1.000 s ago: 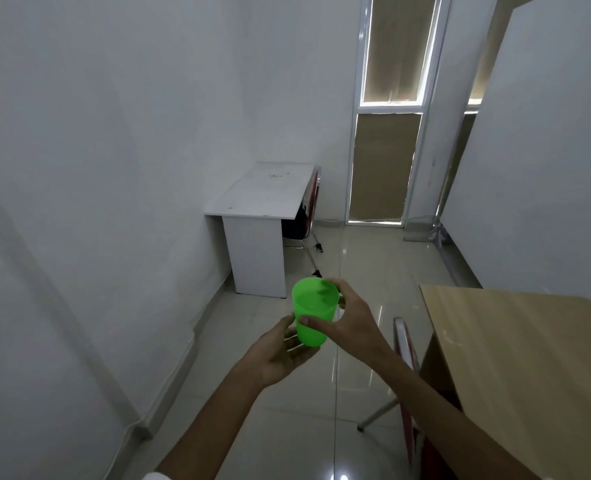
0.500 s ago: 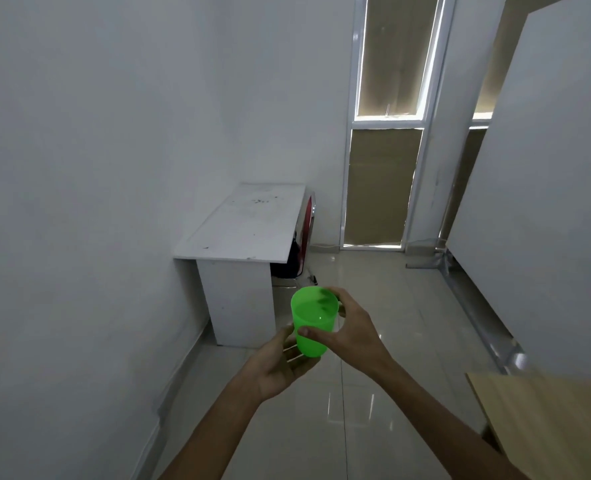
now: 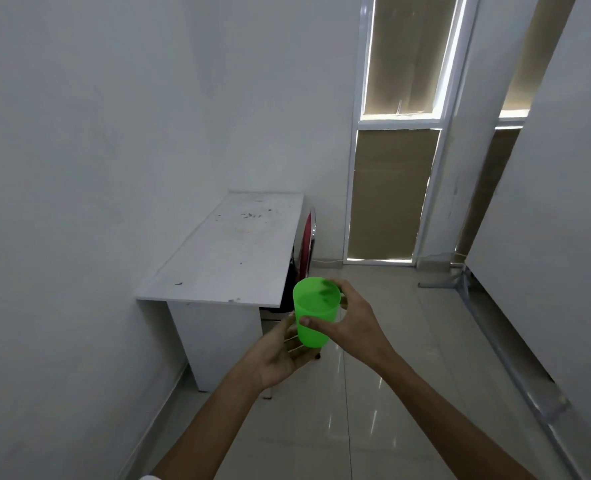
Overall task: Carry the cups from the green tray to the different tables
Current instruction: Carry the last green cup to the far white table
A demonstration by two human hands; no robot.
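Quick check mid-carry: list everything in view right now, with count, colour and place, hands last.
cup: one, bright green, upright, held in front of the white table's near end
table: one, white, scuffed top, against the left wall
chair: one, red, mostly hidden behind the table's right side
window panels: tall, white-framed, tan covering, far wall
board: one, white, leaning at right
floor: glossy pale tiles
left hand: cupping the cup's base
right hand: gripping the cup's side

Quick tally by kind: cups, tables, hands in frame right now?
Green cup: 1, held upright by the right hand, with the left hand under its base
White table: 1, against the wall
Hands: 2
Total: 4
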